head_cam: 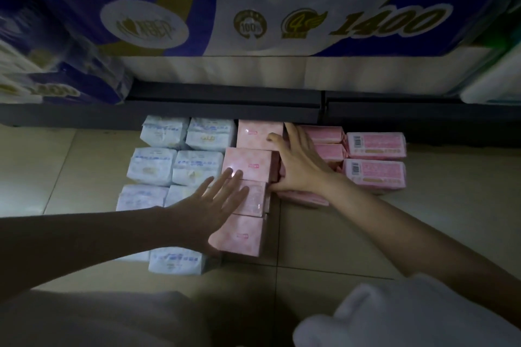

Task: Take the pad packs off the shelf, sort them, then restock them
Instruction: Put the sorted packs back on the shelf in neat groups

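Pad packs lie sorted in columns on the tiled floor in front of a dark shelf. White-blue packs fill two columns on the left. A column of pale pink packs runs down the middle. Darker pink packs are stacked on the right. My left hand lies flat, fingers spread, across the pale pink packs. My right hand presses against the right side of the pale pink column, fingers extended, thumb on the far pack, covering part of the darker pink stack. Neither hand grips a pack.
Large toilet-paper bundles in blue and white wrap fill the shelf above. The dark shelf edge runs across just behind the packs. Beige floor tiles surround the piles. My light trousers fill the bottom.
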`<state>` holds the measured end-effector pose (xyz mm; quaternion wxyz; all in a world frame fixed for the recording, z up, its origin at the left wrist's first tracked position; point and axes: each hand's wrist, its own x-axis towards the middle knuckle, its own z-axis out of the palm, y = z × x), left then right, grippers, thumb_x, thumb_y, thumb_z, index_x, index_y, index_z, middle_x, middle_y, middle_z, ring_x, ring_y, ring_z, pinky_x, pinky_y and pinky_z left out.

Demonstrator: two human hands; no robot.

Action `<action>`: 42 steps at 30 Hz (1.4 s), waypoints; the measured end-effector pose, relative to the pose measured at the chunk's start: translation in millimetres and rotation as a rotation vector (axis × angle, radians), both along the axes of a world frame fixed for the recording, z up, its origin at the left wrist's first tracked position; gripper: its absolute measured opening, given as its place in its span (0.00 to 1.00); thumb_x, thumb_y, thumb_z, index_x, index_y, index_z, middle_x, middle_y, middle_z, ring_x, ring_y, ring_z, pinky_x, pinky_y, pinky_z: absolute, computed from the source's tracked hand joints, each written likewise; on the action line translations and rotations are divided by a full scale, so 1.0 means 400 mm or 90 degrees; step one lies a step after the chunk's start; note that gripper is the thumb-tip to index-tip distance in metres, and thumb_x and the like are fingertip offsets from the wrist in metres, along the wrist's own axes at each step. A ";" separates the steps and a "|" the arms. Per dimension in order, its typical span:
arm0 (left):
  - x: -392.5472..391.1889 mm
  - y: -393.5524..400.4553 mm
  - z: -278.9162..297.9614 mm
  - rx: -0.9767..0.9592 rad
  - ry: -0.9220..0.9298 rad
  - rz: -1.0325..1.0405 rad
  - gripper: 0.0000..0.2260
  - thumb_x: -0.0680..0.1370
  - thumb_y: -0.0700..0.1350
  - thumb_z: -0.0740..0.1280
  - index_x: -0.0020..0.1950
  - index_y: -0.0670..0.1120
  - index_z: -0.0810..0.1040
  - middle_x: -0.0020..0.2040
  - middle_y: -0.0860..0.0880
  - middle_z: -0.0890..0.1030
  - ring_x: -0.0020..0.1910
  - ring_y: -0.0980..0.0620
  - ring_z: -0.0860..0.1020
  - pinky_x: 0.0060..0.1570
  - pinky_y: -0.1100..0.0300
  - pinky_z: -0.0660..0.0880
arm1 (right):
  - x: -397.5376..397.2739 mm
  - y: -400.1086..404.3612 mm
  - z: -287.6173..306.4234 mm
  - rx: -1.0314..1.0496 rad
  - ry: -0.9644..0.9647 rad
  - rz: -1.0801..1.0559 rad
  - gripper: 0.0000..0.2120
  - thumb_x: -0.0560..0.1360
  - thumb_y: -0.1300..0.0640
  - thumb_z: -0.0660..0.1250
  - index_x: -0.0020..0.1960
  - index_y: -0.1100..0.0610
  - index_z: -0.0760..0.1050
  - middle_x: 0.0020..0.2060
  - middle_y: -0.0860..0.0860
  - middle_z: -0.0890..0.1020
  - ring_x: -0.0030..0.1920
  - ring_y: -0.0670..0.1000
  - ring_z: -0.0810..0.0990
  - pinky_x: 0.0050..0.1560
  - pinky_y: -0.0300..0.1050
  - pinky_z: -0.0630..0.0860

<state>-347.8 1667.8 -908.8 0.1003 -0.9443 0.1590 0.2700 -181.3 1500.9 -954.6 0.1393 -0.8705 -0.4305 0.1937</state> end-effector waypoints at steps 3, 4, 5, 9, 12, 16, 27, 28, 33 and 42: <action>-0.026 -0.018 -0.014 0.069 -0.016 -0.008 0.59 0.50 0.72 0.73 0.67 0.32 0.68 0.68 0.31 0.67 0.66 0.31 0.67 0.56 0.35 0.71 | -0.025 0.000 0.015 -0.006 -0.001 -0.021 0.47 0.64 0.40 0.73 0.74 0.53 0.53 0.74 0.61 0.45 0.73 0.63 0.47 0.73 0.56 0.50; -0.032 -0.030 -0.015 0.086 -0.015 -0.011 0.56 0.52 0.71 0.73 0.67 0.32 0.68 0.67 0.31 0.67 0.66 0.31 0.68 0.57 0.36 0.71 | -0.034 -0.003 0.022 -0.011 -0.001 -0.027 0.46 0.65 0.40 0.73 0.74 0.53 0.53 0.74 0.61 0.45 0.73 0.63 0.48 0.73 0.56 0.51; -0.037 -0.039 -0.021 0.092 -0.025 -0.011 0.52 0.56 0.67 0.75 0.67 0.32 0.67 0.67 0.31 0.68 0.66 0.31 0.68 0.58 0.37 0.71 | -0.042 -0.006 0.029 -0.019 -0.006 -0.027 0.46 0.65 0.39 0.72 0.74 0.53 0.53 0.74 0.62 0.45 0.73 0.64 0.49 0.73 0.56 0.52; -0.040 -0.036 -0.024 0.054 -0.044 -0.062 0.50 0.51 0.62 0.79 0.64 0.34 0.73 0.62 0.32 0.74 0.61 0.33 0.74 0.54 0.39 0.75 | -0.036 -0.009 0.070 -0.076 -0.016 0.020 0.42 0.69 0.40 0.68 0.74 0.53 0.53 0.74 0.64 0.43 0.74 0.65 0.45 0.73 0.56 0.48; -0.030 -0.010 -0.012 0.074 -0.037 -0.109 0.55 0.49 0.69 0.76 0.67 0.38 0.71 0.63 0.33 0.74 0.61 0.34 0.74 0.57 0.36 0.71 | -0.024 0.024 0.103 -0.116 0.001 0.066 0.37 0.72 0.41 0.65 0.74 0.54 0.54 0.74 0.64 0.44 0.74 0.64 0.42 0.73 0.55 0.47; -0.045 -0.018 -0.021 0.106 -0.037 -0.171 0.48 0.72 0.65 0.65 0.75 0.35 0.44 0.73 0.27 0.49 0.72 0.29 0.52 0.66 0.32 0.42 | -0.039 0.073 0.136 -0.204 -0.070 0.116 0.38 0.72 0.34 0.61 0.73 0.53 0.56 0.70 0.65 0.55 0.67 0.65 0.60 0.65 0.53 0.60; -0.073 -0.054 -0.022 0.045 -0.050 -0.053 0.43 0.65 0.68 0.68 0.69 0.41 0.64 0.70 0.27 0.59 0.69 0.29 0.60 0.68 0.35 0.54 | -0.035 0.110 0.157 -0.405 -0.221 0.233 0.46 0.68 0.27 0.58 0.73 0.59 0.56 0.70 0.70 0.55 0.67 0.66 0.62 0.65 0.54 0.61; -0.074 -0.051 -0.022 0.034 -0.037 -0.056 0.44 0.61 0.69 0.70 0.67 0.42 0.69 0.67 0.28 0.66 0.66 0.30 0.67 0.65 0.35 0.60 | -0.034 0.105 0.154 -0.394 -0.227 0.233 0.47 0.68 0.27 0.59 0.73 0.59 0.56 0.70 0.70 0.54 0.67 0.66 0.61 0.66 0.55 0.61; -0.074 -0.062 -0.042 0.012 -0.059 -0.072 0.50 0.66 0.68 0.67 0.76 0.46 0.44 0.72 0.26 0.52 0.70 0.28 0.58 0.67 0.33 0.54 | -0.043 0.100 0.125 -0.328 -0.189 0.240 0.49 0.67 0.32 0.66 0.74 0.61 0.53 0.72 0.70 0.42 0.73 0.68 0.44 0.73 0.58 0.45; -0.066 -0.076 -0.022 -0.007 -0.030 -0.086 0.56 0.65 0.65 0.72 0.75 0.50 0.34 0.72 0.30 0.49 0.70 0.30 0.55 0.67 0.34 0.53 | -0.098 0.137 0.106 -0.302 -0.216 0.183 0.46 0.65 0.37 0.70 0.74 0.53 0.52 0.73 0.65 0.48 0.70 0.68 0.54 0.67 0.59 0.56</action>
